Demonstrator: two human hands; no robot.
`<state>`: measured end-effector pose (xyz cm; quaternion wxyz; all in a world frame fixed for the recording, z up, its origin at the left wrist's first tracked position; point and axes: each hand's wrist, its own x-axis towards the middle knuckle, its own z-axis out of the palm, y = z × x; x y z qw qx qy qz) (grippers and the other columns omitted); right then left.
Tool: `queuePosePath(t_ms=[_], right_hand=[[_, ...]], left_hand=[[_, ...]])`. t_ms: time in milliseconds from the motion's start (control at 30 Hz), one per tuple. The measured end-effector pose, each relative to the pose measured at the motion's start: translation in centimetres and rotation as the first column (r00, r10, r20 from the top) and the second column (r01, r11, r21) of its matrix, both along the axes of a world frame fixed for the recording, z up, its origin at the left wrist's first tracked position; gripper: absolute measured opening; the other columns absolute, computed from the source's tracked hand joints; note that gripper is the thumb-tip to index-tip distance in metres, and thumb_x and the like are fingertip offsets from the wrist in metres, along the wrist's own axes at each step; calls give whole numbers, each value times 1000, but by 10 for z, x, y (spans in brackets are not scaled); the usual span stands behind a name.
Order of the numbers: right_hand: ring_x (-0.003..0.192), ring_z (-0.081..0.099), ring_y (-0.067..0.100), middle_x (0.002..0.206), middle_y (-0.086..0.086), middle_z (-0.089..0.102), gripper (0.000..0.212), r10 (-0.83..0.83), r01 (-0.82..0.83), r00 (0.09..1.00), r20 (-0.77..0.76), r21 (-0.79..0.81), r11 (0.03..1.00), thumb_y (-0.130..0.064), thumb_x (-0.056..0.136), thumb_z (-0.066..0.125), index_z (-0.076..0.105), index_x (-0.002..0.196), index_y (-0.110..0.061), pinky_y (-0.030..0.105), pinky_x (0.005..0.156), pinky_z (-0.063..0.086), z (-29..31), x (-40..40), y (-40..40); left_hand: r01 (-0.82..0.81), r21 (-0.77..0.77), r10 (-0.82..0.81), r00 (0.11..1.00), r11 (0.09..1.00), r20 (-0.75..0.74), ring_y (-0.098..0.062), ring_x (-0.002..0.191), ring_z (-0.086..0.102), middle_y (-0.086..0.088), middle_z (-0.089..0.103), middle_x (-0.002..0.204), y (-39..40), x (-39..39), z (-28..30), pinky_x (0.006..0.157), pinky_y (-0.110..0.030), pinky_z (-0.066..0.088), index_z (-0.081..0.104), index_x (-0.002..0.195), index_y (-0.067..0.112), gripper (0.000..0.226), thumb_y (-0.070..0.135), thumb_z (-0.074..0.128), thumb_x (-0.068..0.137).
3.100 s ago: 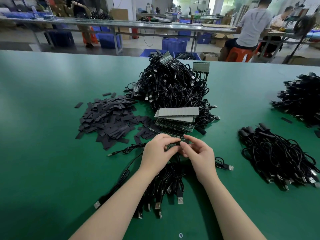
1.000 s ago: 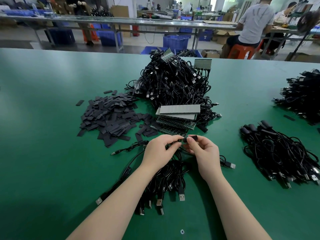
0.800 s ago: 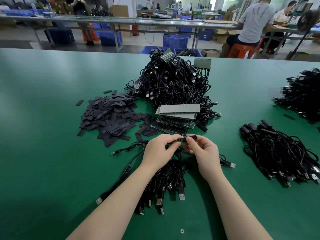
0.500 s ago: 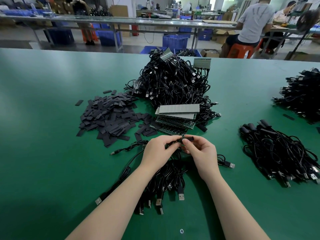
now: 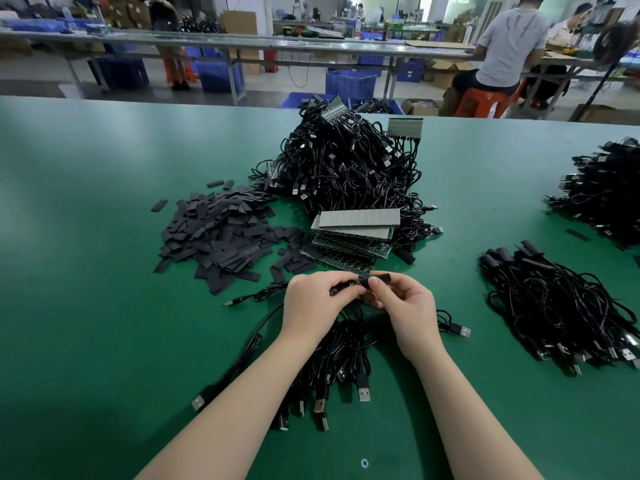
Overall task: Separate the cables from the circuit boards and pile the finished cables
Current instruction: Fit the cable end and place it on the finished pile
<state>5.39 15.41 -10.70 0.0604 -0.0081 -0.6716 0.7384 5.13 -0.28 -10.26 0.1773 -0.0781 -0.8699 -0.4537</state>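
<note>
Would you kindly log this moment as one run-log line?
left hand: grips circuit board strip | right hand: pinches black sleeve | cables: beneath hands | finished pile: right

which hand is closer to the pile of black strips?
Left. The left hand sits just right of the strip pile, near its loose edge pieces; the right hand is farther right, beyond the left hand.
</note>
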Motion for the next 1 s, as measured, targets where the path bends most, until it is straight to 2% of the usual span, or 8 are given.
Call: queuePosePath(t_ms=[100, 267, 367, 700, 1000], right_hand=[[64, 66, 8, 73, 0, 75, 11, 0, 0, 1000, -2, -7, 1000, -12, 89, 73, 76, 90, -23, 17, 61, 53, 0, 0, 1], [71, 69, 15, 78, 5, 76, 15, 14, -14, 1000, 1, -12, 1000, -11, 89, 74, 78, 87, -25, 19, 64, 54, -1, 0, 1], [72, 69, 14, 79, 4, 76, 17, 24, -24, 1000, -1, -7, 1000, -11, 89, 74, 78, 86, -27, 19, 64, 54, -1, 0, 1], [70, 71, 10, 77, 2, 77, 11, 8, -8, 1000, -3, -28, 1000, -7, 90, 71, 75, 92, -18, 18, 64, 54, -2, -1, 0], [61, 63, 2, 72, -6, 73, 13, 45, -41, 998, -32, 112, 993, -11, 89, 73, 77, 93, -22, 16, 64, 51, -3, -1, -2]], left_hand=[[28, -45, -28, 1000, 999, 4, -3, 85, 64, 12, 74, 94, 0, 0, 0, 85, -34, 51, 75, 106, 31, 25, 40, 72, 83], [102, -126, -105, 994, 987, -21, -10, 94, 64, 9, 73, 100, 2, 1, 1, 88, -41, 50, 71, 117, 28, 28, 25, 65, 90], [106, -132, -108, 994, 986, -8, -9, 96, 65, 9, 73, 102, 1, 1, 1, 89, -39, 50, 70, 118, 28, 28, 26, 65, 90], [90, -154, -84, 995, 984, 46, -10, 98, 64, 6, 73, 107, 2, 2, 2, 87, -34, 50, 67, 121, 33, 30, 32, 63, 92], [91, -181, -85, 996, 979, 39, -15, 101, 64, 3, 72, 111, 1, 1, 2, 88, -34, 49, 65, 126, 30, 33, 32, 62, 93]])
